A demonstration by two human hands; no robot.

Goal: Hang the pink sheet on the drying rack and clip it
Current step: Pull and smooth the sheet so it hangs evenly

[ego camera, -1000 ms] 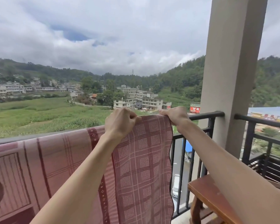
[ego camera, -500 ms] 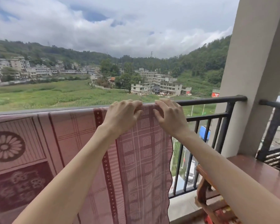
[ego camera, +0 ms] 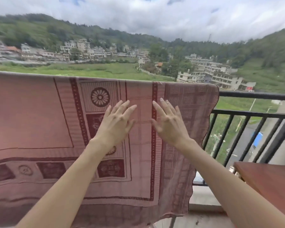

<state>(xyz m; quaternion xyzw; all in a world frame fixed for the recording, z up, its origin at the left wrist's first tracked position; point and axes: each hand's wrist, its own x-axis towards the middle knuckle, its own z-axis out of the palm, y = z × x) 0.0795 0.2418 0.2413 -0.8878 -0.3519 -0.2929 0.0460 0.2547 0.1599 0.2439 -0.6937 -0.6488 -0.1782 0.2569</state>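
Observation:
The pink sheet (ego camera: 39, 116), patterned with dark red borders and flower motifs, hangs draped over the black balcony railing (ego camera: 257, 96) and covers its left and middle stretch. My left hand (ego camera: 117, 122) and my right hand (ego camera: 168, 122) are side by side in front of the sheet's upper right part, fingers spread and straight, holding nothing. Whether the fingertips touch the cloth is unclear. No clip is visible.
Bare railing bars (ego camera: 237, 137) continue to the right of the sheet's edge. A reddish wooden table (ego camera: 266, 181) stands at the lower right. Beyond the railing lie fields, buildings and hills.
Both hands let go of the sheet's top edge on the rail and dropped lower, fingers now spread. The view swung left and pulled back, showing more of the sheet.

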